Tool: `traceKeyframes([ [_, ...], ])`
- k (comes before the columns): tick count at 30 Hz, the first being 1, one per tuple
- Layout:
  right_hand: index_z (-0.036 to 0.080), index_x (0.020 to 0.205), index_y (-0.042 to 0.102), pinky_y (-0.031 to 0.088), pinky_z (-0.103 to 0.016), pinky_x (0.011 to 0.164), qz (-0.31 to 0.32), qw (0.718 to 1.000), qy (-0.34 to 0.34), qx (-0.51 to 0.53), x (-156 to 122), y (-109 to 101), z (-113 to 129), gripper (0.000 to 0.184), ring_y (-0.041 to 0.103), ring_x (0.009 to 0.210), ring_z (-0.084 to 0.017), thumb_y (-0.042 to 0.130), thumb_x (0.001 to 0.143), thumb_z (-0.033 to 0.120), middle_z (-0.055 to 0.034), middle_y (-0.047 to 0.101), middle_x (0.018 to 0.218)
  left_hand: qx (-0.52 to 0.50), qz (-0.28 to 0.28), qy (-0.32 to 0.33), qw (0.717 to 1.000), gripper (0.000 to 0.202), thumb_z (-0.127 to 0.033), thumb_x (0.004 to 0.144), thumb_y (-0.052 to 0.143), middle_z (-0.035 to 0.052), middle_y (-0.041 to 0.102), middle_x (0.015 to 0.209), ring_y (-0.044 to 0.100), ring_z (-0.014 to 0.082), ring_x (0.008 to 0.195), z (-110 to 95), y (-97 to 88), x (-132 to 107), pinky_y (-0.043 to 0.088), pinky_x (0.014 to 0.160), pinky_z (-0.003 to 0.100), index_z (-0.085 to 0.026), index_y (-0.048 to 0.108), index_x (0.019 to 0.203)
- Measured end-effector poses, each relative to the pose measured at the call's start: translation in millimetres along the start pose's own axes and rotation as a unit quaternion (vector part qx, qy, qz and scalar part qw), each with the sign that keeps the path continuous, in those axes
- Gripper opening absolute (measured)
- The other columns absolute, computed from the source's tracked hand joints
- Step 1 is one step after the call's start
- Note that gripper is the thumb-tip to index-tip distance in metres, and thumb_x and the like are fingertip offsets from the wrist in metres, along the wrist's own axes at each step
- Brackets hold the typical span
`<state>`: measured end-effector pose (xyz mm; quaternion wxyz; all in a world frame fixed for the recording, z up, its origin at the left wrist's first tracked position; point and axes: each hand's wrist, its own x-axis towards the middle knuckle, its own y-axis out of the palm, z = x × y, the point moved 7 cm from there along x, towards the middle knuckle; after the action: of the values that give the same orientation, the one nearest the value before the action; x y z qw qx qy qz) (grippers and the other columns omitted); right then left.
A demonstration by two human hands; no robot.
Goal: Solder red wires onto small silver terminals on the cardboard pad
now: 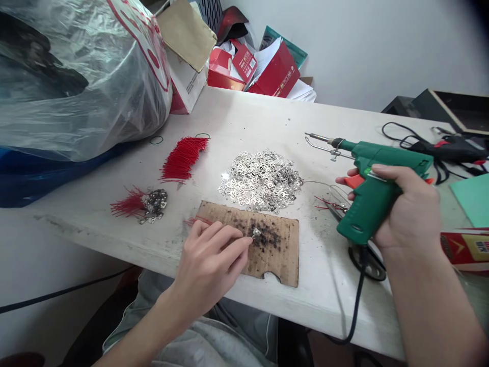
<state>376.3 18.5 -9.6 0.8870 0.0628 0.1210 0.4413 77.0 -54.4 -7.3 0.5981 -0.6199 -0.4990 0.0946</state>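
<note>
My right hand (407,214) grips a green soldering gun (382,188), its tip pointing left above the table. A thin solder wire (319,182) runs near it. My left hand (217,255) is closed over a scorched piece of cardboard (288,265), pinching a red wire (198,220) whose end pokes out to the left of the fingers. At the fingertips a small shiny metal terminal (256,233) lies on the burnt patch. Behind the cardboard spreads a heap of flat metal terminals (263,178).
Left of the heap lie a stack of red wires (183,158) and a bundle of wires with terminals (153,204). A large plastic bag (126,97) stands far left. Red boxes (275,71) sit at the back. Cables and a black tool (451,149) lie right.
</note>
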Motion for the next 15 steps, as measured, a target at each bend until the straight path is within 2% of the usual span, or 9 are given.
traceKeyframes([
  [9, 0.019, 0.079, 0.081, 0.059, -0.021, 0.048, 0.006, 1.000, 0.000, -0.009, 1.3, -2.0, 1.0, 0.011, 0.071, 0.067, -0.019, 0.075, 0.071, 0.023, -0.0051, 0.076, 0.080, -0.013, -0.026, -0.013, 0.999, 0.021, -0.006, 0.087, 0.074, -0.0015, 0.074, 0.090, 0.062, 0.0148, 0.078, 6.9, -3.8, -0.7, 0.038, 0.074, 0.037, -0.022, 0.071, 0.099],
  [12, 0.019, 0.079, 0.081, 0.059, -0.021, 0.047, 0.004, 1.000, 0.001, -0.009, 1.5, -2.3, 0.4, 0.011, 0.071, 0.067, -0.018, 0.074, 0.071, 0.023, -0.0051, 0.076, 0.079, -0.038, -0.045, -0.021, 0.998, 0.023, -0.005, 0.086, 0.074, -0.0016, 0.074, 0.089, 0.062, 0.0140, 0.078, 6.3, -5.7, -0.8, 0.038, 0.074, 0.036, -0.023, 0.071, 0.100],
  [15, 0.019, 0.078, 0.080, 0.059, -0.021, 0.048, 0.004, 1.000, 0.002, -0.008, 0.9, -1.9, 0.0, 0.010, 0.071, 0.066, -0.018, 0.075, 0.070, 0.022, -0.0050, 0.076, 0.079, -0.050, -0.040, -0.026, 0.998, 0.022, -0.005, 0.088, 0.074, -0.0014, 0.074, 0.091, 0.062, 0.0139, 0.077, 2.9, -3.5, -0.9, 0.038, 0.074, 0.036, -0.023, 0.072, 0.101],
])
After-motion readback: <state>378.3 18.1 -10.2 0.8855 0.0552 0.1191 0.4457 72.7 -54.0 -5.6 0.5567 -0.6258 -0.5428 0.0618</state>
